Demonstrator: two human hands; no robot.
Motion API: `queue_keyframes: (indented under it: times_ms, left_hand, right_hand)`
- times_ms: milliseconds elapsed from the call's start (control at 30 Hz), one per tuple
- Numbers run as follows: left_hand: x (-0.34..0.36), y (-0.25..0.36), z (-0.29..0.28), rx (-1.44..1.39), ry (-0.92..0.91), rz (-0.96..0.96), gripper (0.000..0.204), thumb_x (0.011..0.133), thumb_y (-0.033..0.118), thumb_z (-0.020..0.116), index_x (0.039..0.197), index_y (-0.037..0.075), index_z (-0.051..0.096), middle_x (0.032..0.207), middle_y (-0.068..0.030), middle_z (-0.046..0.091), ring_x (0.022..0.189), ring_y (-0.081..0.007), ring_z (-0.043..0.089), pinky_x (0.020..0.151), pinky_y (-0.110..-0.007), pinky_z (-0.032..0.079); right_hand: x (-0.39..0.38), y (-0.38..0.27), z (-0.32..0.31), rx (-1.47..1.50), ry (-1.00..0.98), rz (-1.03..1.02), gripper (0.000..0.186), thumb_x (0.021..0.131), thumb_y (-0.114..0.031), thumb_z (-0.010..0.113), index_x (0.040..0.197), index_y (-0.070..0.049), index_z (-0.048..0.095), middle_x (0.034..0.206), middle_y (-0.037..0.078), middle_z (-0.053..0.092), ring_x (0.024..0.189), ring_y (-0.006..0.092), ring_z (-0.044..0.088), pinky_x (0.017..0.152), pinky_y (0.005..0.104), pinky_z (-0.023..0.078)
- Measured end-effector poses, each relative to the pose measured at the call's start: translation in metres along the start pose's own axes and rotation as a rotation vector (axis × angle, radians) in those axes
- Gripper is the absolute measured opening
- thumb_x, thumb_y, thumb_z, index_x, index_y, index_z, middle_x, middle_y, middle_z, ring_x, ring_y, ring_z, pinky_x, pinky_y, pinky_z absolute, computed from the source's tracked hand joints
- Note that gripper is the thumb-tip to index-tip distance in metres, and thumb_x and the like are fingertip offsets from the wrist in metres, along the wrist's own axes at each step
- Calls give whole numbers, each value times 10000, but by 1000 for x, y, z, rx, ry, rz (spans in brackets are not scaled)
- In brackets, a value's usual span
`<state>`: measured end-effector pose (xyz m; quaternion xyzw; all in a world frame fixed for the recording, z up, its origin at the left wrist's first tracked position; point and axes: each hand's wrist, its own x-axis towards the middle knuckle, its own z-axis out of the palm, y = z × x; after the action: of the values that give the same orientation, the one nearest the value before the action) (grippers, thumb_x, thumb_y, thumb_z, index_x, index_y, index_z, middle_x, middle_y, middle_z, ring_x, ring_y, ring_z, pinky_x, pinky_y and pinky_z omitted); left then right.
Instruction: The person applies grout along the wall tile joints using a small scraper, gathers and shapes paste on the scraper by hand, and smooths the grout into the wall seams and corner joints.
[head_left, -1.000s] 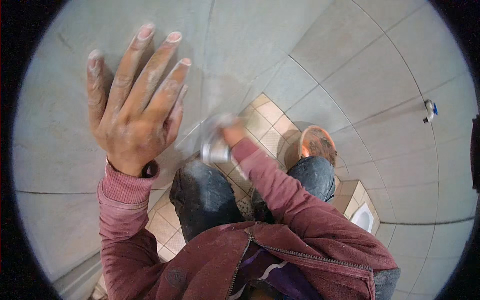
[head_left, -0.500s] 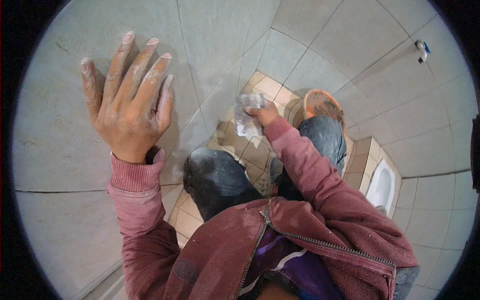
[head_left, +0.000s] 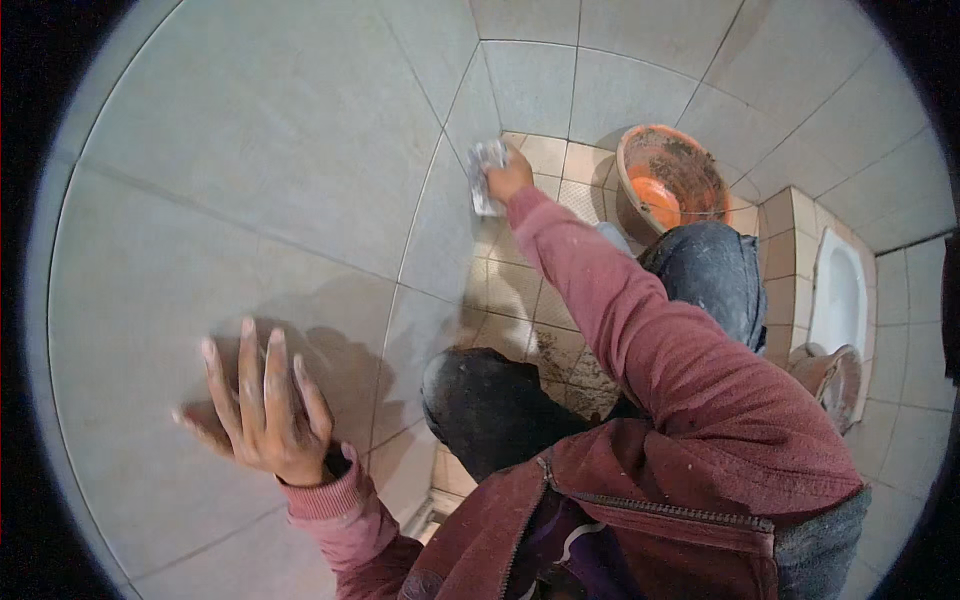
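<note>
Pale pad [head_left: 480, 183] moved forward, long axis up-and-down in view

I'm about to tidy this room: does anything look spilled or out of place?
Yes: dark specks lie scattered on the floor tiles between the knees, standing out against their pale surface. Dark residue also marks the inside of the orange bucket.

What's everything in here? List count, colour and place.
wall tiles: several, grey, left, far and right
floor tiles: many, beige, underneath
tub: 1, orange, dirty, on far floor tiles
toilet: 1, white, right side
container: 1, brownish, beside the toilet
pad: 1, grey-white, low by left wall tiles
jacket: 1, maroon, worn, lower centre
shirt: 1, purple, under the jacket
trousers: 1 pair, dark, worn, centre
left hand: 1, maroon-cuffed, spread at left wall tiles
right hand: 1, maroon-sleeved, holding the pad
</note>
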<state>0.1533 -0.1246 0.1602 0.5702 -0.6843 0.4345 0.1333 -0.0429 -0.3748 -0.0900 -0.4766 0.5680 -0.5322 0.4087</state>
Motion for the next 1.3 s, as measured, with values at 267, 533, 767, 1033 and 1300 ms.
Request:
queue_keyframes:
  times_ms: [267, 533, 767, 1033, 1300]
  left_hand:
    - [-12, 9, 9, 94, -99, 61, 210, 802, 230, 511, 937, 143, 645, 1024, -41, 612, 1096, -302, 479, 1044, -455, 49]
    - [-16, 16, 27, 238, -81, 68, 211, 820, 255, 501, 889, 133, 658, 1048, -34, 601, 1128, -272, 451, 1048, -432, 108]
    - [-21, 15, 30, 214, -187, 128, 260, 845, 281, 447, 931, 136, 645, 1106, -80, 567, 1136, -298, 441, 1043, -459, 108]
    - [-46, 0, -28, 331, -427, 67, 449, 843, 430, 389, 1092, 106, 578, 1270, -164, 412, 1228, -342, 303, 1024, -486, 76]
    - [1, 96, 71, -855, -448, -216, 342, 722, 40, 517, 1055, -37, 538, 1150, -215, 501, 1151, -354, 406, 982, -440, 263]
  right_hand:
    - [36, -20, 0, -360, -108, -270, 318, 753, -169, 568, 1038, -36, 525, 967, 172, 580, 908, 324, 547, 780, 363, 432]
    - [37, 71, 14, -390, -100, -358, 307, 738, -102, 516, 1043, -119, 546, 978, 144, 579, 897, 322, 545, 760, 402, 435]
    - [56, 38, -9, -172, -142, -291, 229, 749, -121, 547, 969, -59, 547, 866, 159, 586, 836, 347, 546, 715, 393, 434]
    - [68, -25, -5, -51, -198, -441, 271, 728, -165, 578, 970, -57, 524, 798, 173, 585, 770, 373, 549, 675, 422, 434]
    - [107, -123, 6, 88, -46, -789, 215, 743, -176, 571, 901, -33, 542, 710, 190, 571, 656, 339, 558, 595, 363, 431]
